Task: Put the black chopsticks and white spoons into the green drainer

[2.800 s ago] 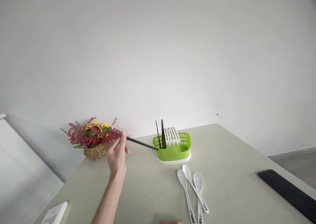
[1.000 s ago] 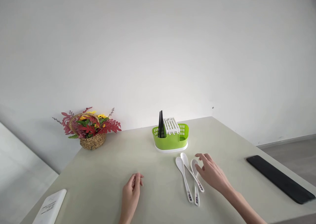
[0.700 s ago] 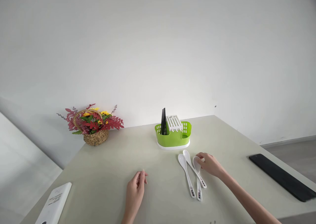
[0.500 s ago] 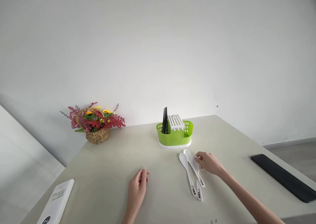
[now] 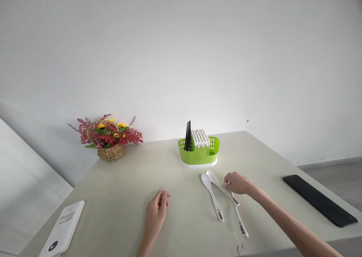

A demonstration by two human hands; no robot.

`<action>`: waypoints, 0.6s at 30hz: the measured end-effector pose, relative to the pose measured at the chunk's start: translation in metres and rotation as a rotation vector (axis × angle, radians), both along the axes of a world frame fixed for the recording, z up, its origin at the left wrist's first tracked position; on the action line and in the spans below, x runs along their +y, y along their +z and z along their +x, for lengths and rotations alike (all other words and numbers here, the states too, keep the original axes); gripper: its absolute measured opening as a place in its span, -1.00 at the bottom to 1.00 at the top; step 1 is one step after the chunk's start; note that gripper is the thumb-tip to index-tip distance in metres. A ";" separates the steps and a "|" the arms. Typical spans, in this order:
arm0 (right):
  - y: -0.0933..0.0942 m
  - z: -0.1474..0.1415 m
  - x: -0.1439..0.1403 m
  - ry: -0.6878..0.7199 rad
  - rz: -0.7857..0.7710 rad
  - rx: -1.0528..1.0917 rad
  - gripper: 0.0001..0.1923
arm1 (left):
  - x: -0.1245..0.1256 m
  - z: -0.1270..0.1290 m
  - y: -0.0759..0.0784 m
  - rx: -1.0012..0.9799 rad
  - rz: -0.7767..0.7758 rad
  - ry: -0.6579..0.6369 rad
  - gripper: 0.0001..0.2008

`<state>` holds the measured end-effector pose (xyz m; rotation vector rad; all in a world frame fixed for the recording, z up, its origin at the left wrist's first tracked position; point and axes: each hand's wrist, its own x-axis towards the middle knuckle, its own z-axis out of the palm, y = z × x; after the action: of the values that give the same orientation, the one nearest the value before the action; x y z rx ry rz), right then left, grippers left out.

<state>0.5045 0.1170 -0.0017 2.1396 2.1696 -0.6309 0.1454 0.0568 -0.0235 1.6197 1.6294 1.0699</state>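
My right hand pinches the bowl end of a white spoon, whose handle points toward the table's front edge. A second white spoon lies slantwise across that one. The third white spoon lies to the left, its bowl close beside the second's. All have small dark markings near the handle ends. My left hand rests at the table with fingers curled in, nothing visible in them. Behind the spoons stands a green cutlery caddy with black chopsticks upright in its left compartment and a white slotted rack in the middle.
A wicker basket of red and yellow flowers stands at the back left, by the wall. A white flat device lies at the front left. On the right lies a long black object. The table meets a pale wall behind.
The spoon in my right hand has swung, its handle end moving to the right and nearer. The spoon crossing it has turned too. My left hand has hardly moved; the view has shifted slightly.
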 end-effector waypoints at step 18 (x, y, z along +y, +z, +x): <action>0.031 -0.016 -0.022 0.145 -0.151 -0.268 -0.82 | -0.004 0.001 0.001 0.009 0.008 -0.011 -0.51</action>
<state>0.4882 0.0947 0.0295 1.8518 2.0401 -0.4512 0.1462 0.0529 -0.0225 1.6393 1.6225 1.0666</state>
